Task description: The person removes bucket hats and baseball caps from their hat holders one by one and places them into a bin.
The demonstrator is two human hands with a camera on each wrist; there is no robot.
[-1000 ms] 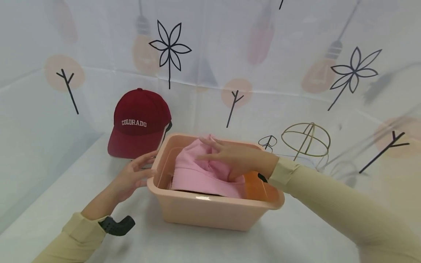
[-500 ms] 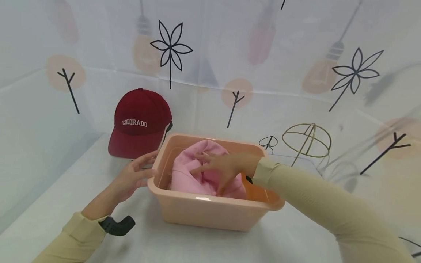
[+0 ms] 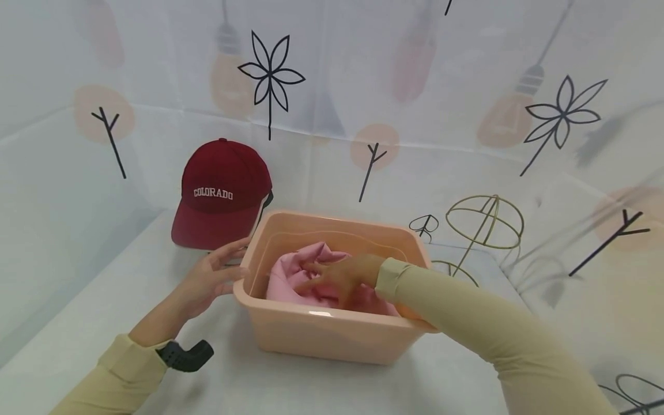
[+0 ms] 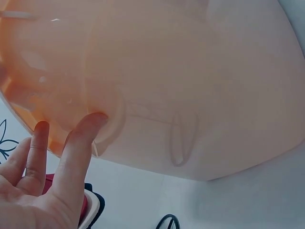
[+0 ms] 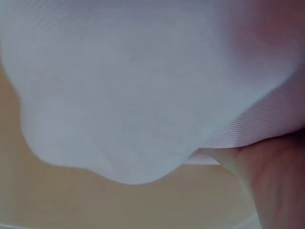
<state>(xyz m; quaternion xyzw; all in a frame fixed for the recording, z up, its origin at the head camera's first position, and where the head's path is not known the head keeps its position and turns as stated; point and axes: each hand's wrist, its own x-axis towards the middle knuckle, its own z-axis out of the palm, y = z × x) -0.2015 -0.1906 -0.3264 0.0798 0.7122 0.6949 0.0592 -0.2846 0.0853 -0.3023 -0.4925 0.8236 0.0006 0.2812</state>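
A peach plastic basin stands in front of me with a crumpled pink cap low inside it. My right hand reaches into the basin and presses on the cap with spread fingers. Up close in the right wrist view, the pale pink cloth of the cap fills most of the picture, with part of my right hand at its edge. My left hand is at the basin's left rim, fingers loosely extended. From the left wrist, the thumb of my left hand overlaps the basin wall.
A dark red cap lettered COLORADO stands behind the basin on the left. The white table meets a printed cloth backdrop. A gold wire stand is at the back right, with black wire at the lower right.
My right hand has moved down and to the left, pushing the pink cap lower. The cap's crown has collapsed and its brim is out of sight. My left hand has stayed put.
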